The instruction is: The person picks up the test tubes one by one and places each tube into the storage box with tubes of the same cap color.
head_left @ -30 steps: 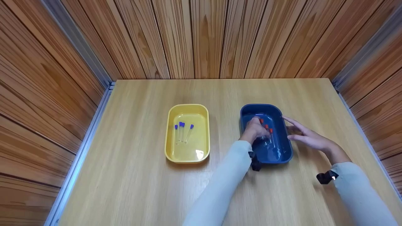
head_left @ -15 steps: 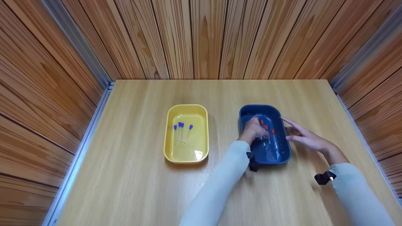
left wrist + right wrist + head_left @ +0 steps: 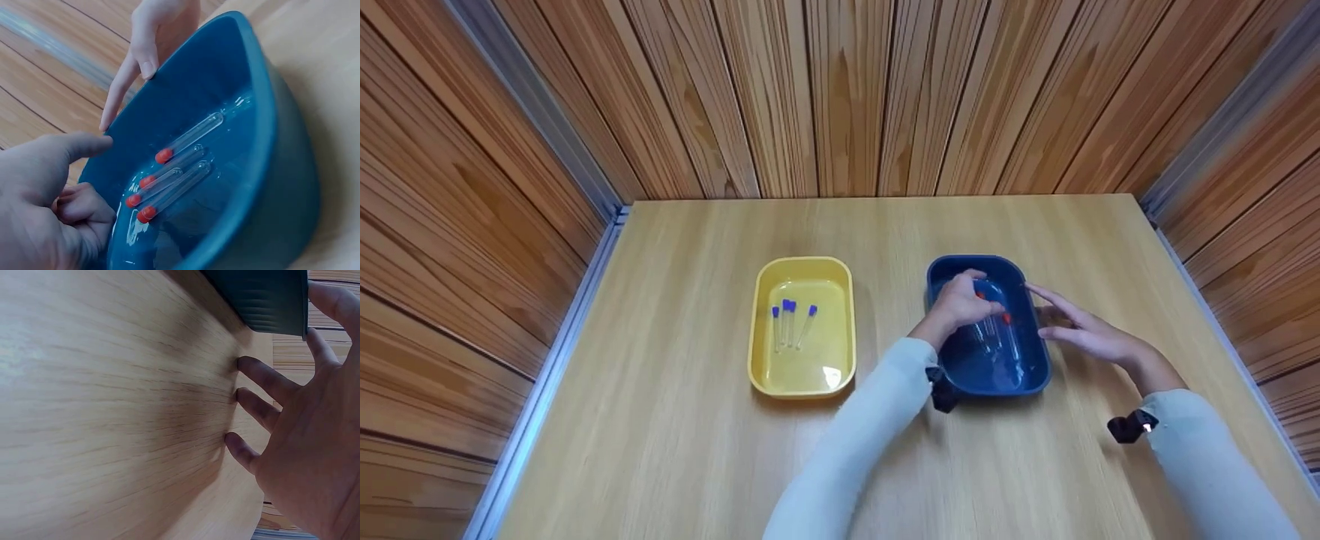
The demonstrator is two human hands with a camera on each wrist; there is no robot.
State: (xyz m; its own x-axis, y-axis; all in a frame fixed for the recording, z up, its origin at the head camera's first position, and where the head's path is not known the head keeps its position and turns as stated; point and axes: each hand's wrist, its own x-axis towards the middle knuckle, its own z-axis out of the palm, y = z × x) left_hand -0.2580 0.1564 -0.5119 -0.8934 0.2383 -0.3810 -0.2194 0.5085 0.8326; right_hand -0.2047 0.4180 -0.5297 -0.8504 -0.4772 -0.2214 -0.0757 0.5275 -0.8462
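My left hand (image 3: 960, 301) hovers over the blue tray (image 3: 990, 382), thumb apart from its bent fingers and nothing between them. Below it, several clear test tubes with red caps (image 3: 147, 214) lie side by side on the tray floor, fully visible in the left wrist view and partly covered by the hand in the head view. My right hand (image 3: 1091, 330) touches the tray's right rim with straight thumb and index finger. In the right wrist view its other fingers (image 3: 264, 379) are spread, tips down by the tabletop.
Left of the blue tray stands a yellow tray (image 3: 802, 391) with several purple-capped test tubes (image 3: 787, 322) in it. Wood-plank walls (image 3: 855, 97) enclose the wooden tabletop (image 3: 660, 390) at the back and both sides.
My left hand has risen a little and drawn back to the left, its thumb and fingers now apart. One red-capped tube has shifted slightly right. The right hand stays at the rim.
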